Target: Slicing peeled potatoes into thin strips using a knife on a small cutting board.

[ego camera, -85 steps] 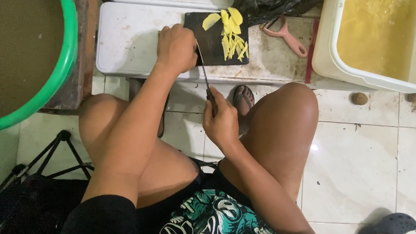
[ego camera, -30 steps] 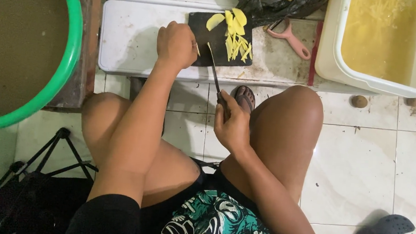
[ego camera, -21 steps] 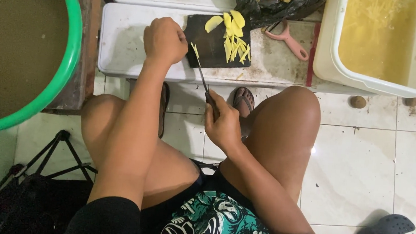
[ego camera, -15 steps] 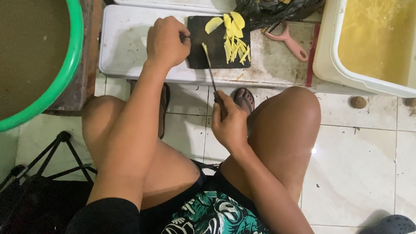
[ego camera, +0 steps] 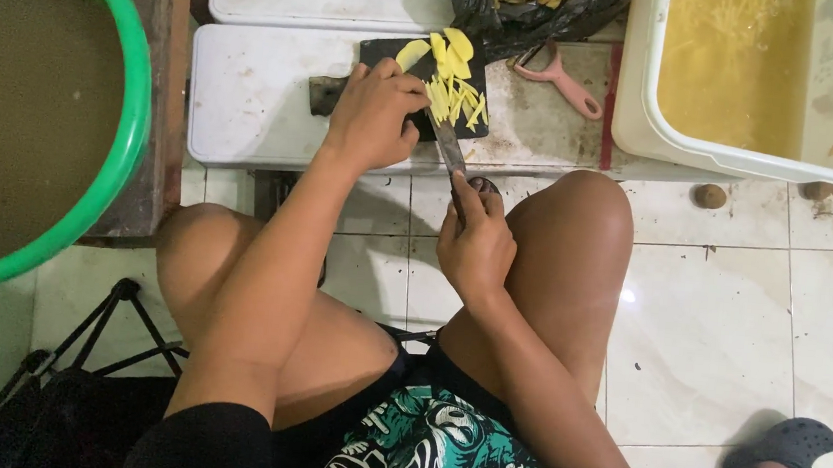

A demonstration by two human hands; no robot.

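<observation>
Two hands crowd the cutting board (ego camera: 382, 50) edge — right hand (ego camera: 476, 244) grips knife (ego camera: 448, 138), left hand (ego camera: 376, 120) presses yellow slices (ego camera: 450, 76).

Glossy cream floor tiles (ego camera: 720, 321) with dark grout lines run under a low white bench (ego camera: 258, 90), scuffed and stained. Left of the bench stands a weathered wooden stand (ego camera: 155, 61). Below it, a black folding frame (ego camera: 117, 323) rests on the tiles. Right of the bench, the tiles reflect a bright light.
</observation>
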